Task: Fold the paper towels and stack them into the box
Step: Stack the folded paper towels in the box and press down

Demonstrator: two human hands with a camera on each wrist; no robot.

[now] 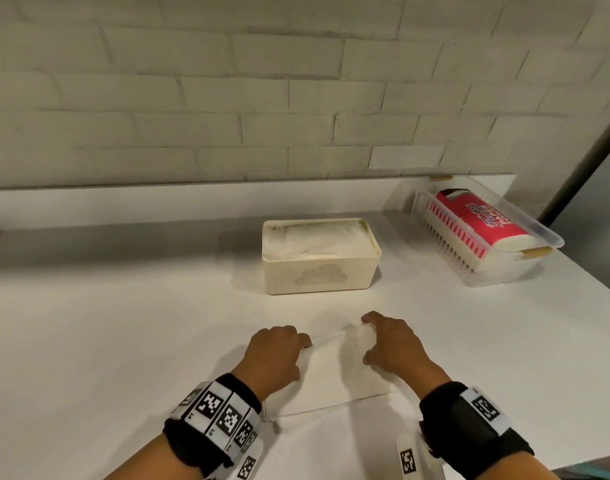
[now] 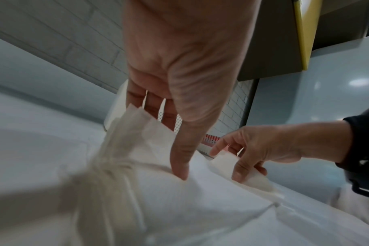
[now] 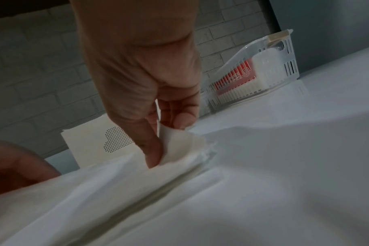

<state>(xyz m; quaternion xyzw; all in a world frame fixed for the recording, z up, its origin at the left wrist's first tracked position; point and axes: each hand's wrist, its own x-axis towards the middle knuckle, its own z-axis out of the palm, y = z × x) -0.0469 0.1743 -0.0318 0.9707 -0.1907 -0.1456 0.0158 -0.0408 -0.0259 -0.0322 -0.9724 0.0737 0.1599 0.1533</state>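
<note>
A white paper towel (image 1: pixel 334 372) lies flat on the white counter in front of me, with its far edge lifted. My left hand (image 1: pixel 305 342) pinches the far-left part of that edge. In the left wrist view the left hand (image 2: pixel 171 144) has its thumb in front of the raised towel (image 2: pixel 200 208) and its fingers behind. My right hand (image 1: pixel 365 337) pinches the far-right corner between thumb and fingertips, as the right wrist view shows of this hand (image 3: pixel 169 139) and the towel (image 3: pixel 116 183). Beyond the hands stands the cream box (image 1: pixel 320 271) with a dotted cloud pattern, filled with folded towels.
A clear slatted basket (image 1: pixel 539 233) holding a red paper package (image 1: pixel 480 216) stands at the back right by the brick wall. The counter ends at the right and at the near right corner (image 1: pixel 573 459). A white tag with a marker code (image 1: pixel 407 459) lies near my right wrist.
</note>
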